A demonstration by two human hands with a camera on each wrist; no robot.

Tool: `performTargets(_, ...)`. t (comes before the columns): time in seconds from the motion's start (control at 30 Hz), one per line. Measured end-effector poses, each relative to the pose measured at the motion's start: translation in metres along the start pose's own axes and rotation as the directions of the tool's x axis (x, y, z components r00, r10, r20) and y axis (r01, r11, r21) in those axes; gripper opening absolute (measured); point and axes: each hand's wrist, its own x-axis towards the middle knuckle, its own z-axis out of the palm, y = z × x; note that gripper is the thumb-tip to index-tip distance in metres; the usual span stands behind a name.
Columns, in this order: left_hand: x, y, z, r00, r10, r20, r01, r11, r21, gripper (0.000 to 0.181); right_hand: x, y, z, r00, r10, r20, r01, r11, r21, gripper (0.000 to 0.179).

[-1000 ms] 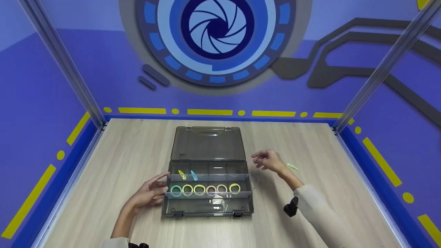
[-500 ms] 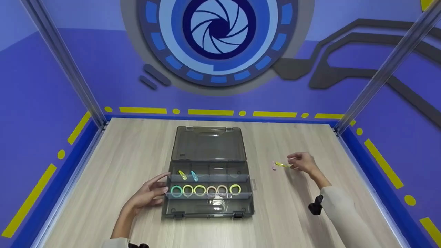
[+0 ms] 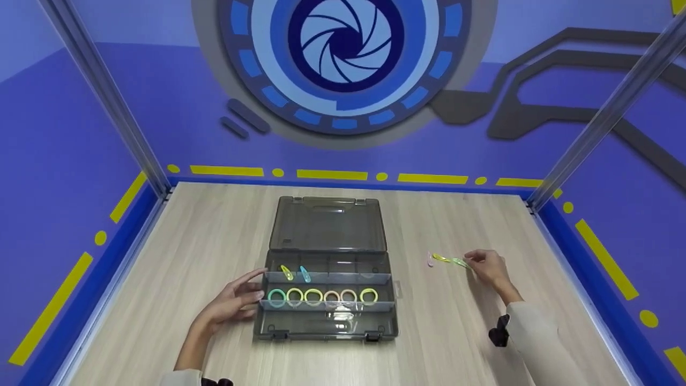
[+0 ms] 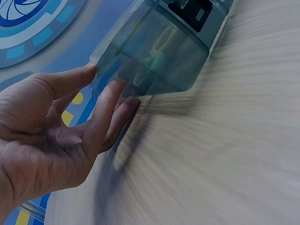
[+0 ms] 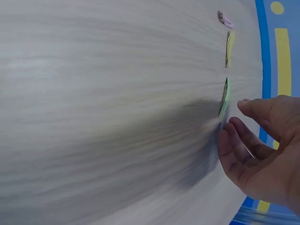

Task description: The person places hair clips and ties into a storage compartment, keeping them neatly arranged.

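Note:
A smoky clear plastic box [image 3: 327, 326] lies with its lid folded back on the table. My left hand [image 3: 231, 300] rests its extended fingertips against the box's left side; the left wrist view shows the same. To the right of the box lie three snap hair clips: pink [image 3: 430, 260], yellow [image 3: 441, 258] and light green [image 5: 225, 96]. My right hand [image 3: 487, 266] is at the green clip's near end, thumb and fingers parted with a gap between them. Inside the box, a yellow hair clip [image 3: 287, 273] and a blue hair clip [image 3: 305, 274] stand in the back row.
Several ring-shaped hair ties [image 3: 313, 297] in green, yellow and pink line the box's middle row. The lid [image 3: 328, 225] reaches toward the back of the wooden table [image 3: 214, 225]. Blue printed walls [image 3: 161, 134] with metal corner posts enclose the table.
My right hand has moved right, away from beside the box to the green clip, uncovering the pink and yellow clips. The left hand stays at the box. The view shifts slightly.

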Motion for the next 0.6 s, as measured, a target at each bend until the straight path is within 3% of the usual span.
performTargets(0.37, 0.002, -0.002, 0.001, 1.000, 0.010, -0.001, -0.010, 1.000, 0.017, 0.067, -0.001, 0.017, 0.007, 0.994, 0.082, -0.070, -0.086, 0.995, -0.048, 0.022)
performTargets(0.47, 0.002, -0.002, 0.002, 1.000, 0.000, -0.011, 0.000, 1.000, 0.020, 0.067, 0.001, 0.016, 0.010, 0.997, 0.062, -0.044, -0.065, 0.996, -0.057, 0.024)
performTargets(0.6, 0.002, -0.002, 0.002, 1.000, -0.010, -0.028, 0.011, 1.000, 0.016, 0.067, 0.003, 0.012, 0.013, 0.999, -0.025, 0.019, 0.026, 0.998, -0.058, 0.029)
